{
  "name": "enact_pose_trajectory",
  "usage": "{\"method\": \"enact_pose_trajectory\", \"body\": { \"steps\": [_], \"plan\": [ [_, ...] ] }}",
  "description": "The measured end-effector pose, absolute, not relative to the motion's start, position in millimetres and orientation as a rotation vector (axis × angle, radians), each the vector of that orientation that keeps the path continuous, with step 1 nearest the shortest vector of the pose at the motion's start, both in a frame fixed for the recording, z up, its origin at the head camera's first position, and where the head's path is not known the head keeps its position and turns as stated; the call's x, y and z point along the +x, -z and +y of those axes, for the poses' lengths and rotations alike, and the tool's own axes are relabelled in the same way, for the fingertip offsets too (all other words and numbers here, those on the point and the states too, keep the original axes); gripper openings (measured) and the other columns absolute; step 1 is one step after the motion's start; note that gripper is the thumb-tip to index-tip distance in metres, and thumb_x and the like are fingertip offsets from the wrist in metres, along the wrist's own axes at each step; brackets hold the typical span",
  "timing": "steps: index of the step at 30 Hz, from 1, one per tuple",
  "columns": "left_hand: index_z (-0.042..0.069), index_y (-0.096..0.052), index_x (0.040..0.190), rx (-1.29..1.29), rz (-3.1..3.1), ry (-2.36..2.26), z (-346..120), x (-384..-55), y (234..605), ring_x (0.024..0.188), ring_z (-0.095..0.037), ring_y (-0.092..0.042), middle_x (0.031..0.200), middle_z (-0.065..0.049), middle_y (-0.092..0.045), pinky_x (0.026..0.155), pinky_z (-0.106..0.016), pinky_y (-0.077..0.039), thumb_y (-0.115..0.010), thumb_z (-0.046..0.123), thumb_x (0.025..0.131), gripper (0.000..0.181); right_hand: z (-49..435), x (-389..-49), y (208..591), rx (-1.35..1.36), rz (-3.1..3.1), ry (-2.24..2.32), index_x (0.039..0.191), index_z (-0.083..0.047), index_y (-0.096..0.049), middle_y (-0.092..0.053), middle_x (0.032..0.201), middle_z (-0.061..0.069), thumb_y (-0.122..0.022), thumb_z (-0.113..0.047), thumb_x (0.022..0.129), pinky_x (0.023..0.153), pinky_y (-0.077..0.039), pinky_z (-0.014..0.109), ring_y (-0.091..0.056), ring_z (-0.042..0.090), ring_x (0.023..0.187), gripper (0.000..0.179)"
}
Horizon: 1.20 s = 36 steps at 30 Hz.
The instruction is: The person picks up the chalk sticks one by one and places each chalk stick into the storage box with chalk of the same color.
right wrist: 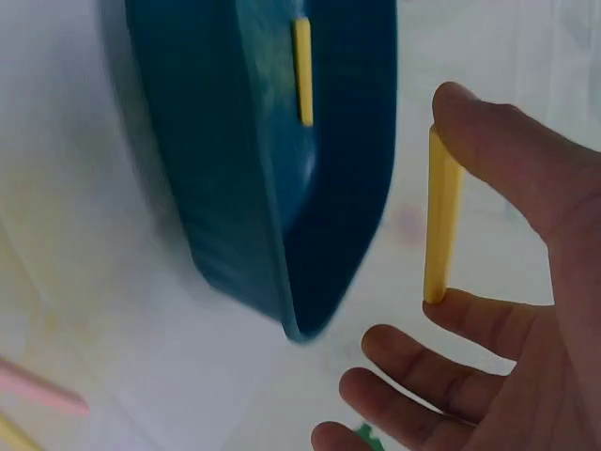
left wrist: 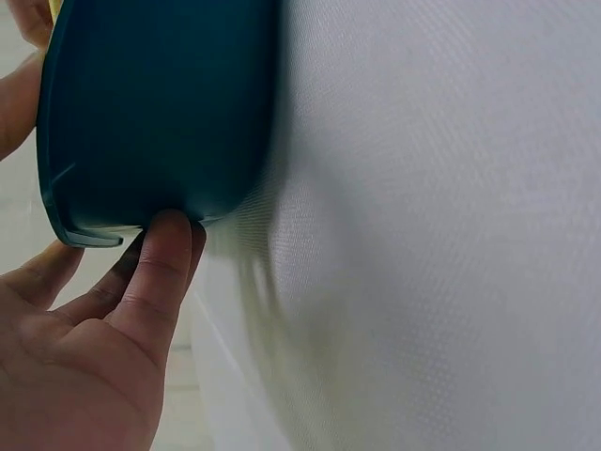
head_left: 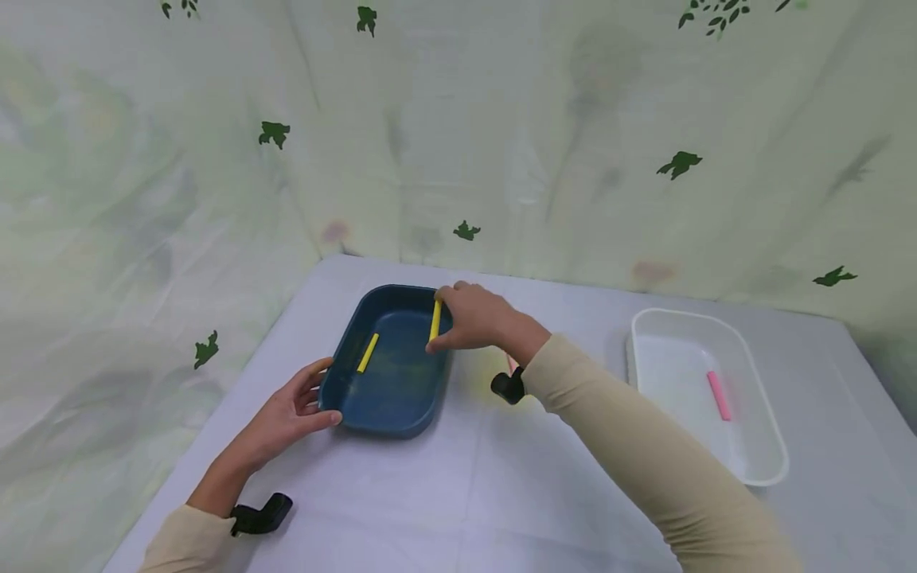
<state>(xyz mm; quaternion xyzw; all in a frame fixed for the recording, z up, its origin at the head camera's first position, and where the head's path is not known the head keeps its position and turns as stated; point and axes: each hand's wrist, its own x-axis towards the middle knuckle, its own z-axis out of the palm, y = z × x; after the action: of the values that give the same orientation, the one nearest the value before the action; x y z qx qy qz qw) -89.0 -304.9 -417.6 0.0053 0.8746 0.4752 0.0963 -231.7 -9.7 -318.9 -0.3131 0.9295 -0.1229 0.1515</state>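
A dark blue tub (head_left: 390,402) stands on the table, with one yellow chalk stick (head_left: 368,352) lying inside. My left hand (head_left: 294,410) holds the tub's near left corner, thumb at the front and fingers along the left side. Above the tub's right rim, my right hand (head_left: 473,318) pinches a second yellow chalk stick (right wrist: 441,221) end to end between thumb and index finger. The other fingers of that hand are spread in the right wrist view.
To the right is a white tub (head_left: 777,446) holding a pink chalk stick (head_left: 719,395). Between the tubs, a pink chalk stick (right wrist: 42,390) and a yellow one (right wrist: 17,437) lie on the cloth, partly covered by the right wrist in the head view. A patterned curtain (head_left: 501,143) hangs behind.
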Motion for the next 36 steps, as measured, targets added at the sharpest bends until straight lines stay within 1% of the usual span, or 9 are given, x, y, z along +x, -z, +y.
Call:
{"method": "enact_pose_trajectory", "body": {
  "steps": [2,5,9,11,13,19,25,31,36],
  "plan": [
    [0.015,-0.02,0.158,0.014,2.589,-1.407,-305,-88,419,0.137,-0.047,-0.044,0.154,-0.026,-0.037,0.103,-0.052,-0.05,-0.073,0.025,0.091,0.086,-14,-226,328,-0.882,2.653,0.361,0.149,-0.013,-0.042,-0.05,0.144,0.013,-0.074,-0.055,0.082,0.097,-0.052,0.043,-0.056,0.027,0.122,0.085],
    [0.015,-0.021,0.158,0.018,2.59,-1.405,-304,-88,419,0.137,-0.047,-0.044,0.154,-0.026,-0.036,0.103,-0.049,-0.05,-0.073,0.025,0.091,0.086,-15,-221,339,-0.86,2.643,0.413,0.149,-0.015,-0.042,-0.047,0.145,0.014,-0.075,-0.054,0.082,0.098,-0.051,0.044,-0.055,0.028,0.125,0.085],
    [0.015,-0.021,0.158,0.018,2.581,-1.422,-304,-87,421,0.136,-0.046,-0.046,0.154,-0.025,-0.037,0.098,-0.031,-0.054,-0.073,0.024,0.09,0.086,-9,-220,350,-0.853,2.64,0.514,0.149,-0.014,-0.044,-0.048,0.144,0.015,-0.078,-0.05,0.081,0.1,-0.05,0.044,-0.055,0.028,0.124,0.084],
    [0.015,-0.02,0.158,0.025,2.575,-1.433,-305,-86,421,0.135,-0.046,-0.046,0.153,-0.025,-0.037,0.094,-0.022,-0.052,-0.073,0.023,0.091,0.086,-6,-220,355,-0.842,2.637,0.561,0.148,-0.013,-0.044,-0.049,0.143,0.015,-0.079,-0.049,0.081,0.101,-0.05,0.044,-0.055,0.028,0.123,0.084],
    [0.015,-0.02,0.158,0.028,2.57,-1.444,-305,-86,422,0.135,-0.046,-0.047,0.152,-0.025,-0.038,0.091,-0.017,-0.05,-0.073,0.023,0.091,0.086,-3,-220,361,-0.822,2.63,0.616,0.148,-0.013,-0.043,-0.049,0.143,0.015,-0.079,-0.048,0.081,0.102,-0.049,0.044,-0.055,0.027,0.124,0.084],
    [0.016,-0.017,0.159,0.031,2.536,-1.468,-306,-87,423,0.136,-0.045,-0.046,0.153,-0.026,-0.036,0.091,-0.014,-0.049,-0.073,0.024,0.091,0.088,-1,-219,377,-0.759,2.616,0.736,0.15,-0.013,-0.041,-0.045,0.145,0.016,-0.08,-0.047,0.08,0.104,-0.049,0.045,-0.055,0.028,0.125,0.086],
    [0.015,-0.016,0.16,0.052,2.526,-1.486,-308,-86,422,0.138,-0.045,-0.045,0.157,-0.025,-0.031,0.088,-0.01,-0.048,-0.073,0.022,0.091,0.09,-1,-218,386,-0.763,2.624,0.784,0.149,-0.014,-0.042,-0.045,0.145,0.017,-0.08,-0.047,0.08,0.103,-0.049,0.045,-0.056,0.028,0.124,0.086],
    [0.015,-0.015,0.16,0.055,2.532,-1.482,-308,-88,420,0.141,-0.045,-0.041,0.158,-0.025,-0.03,0.088,-0.006,-0.045,-0.073,0.023,0.091,0.09,0,-221,386,-0.77,2.615,0.778,0.15,-0.013,-0.041,-0.046,0.144,0.016,-0.08,-0.047,0.08,0.104,-0.049,0.044,-0.055,0.027,0.125,0.086],
    [0.015,-0.015,0.16,0.068,2.534,-1.482,-308,-91,419,0.14,-0.045,-0.041,0.158,-0.025,-0.03,0.09,-0.007,-0.045,-0.072,0.022,0.092,0.09,-1,-225,383,-0.767,2.61,0.766,0.15,-0.014,-0.041,-0.045,0.144,0.016,-0.079,-0.047,0.08,0.103,-0.049,0.045,-0.056,0.027,0.123,0.086]
  ]
}}
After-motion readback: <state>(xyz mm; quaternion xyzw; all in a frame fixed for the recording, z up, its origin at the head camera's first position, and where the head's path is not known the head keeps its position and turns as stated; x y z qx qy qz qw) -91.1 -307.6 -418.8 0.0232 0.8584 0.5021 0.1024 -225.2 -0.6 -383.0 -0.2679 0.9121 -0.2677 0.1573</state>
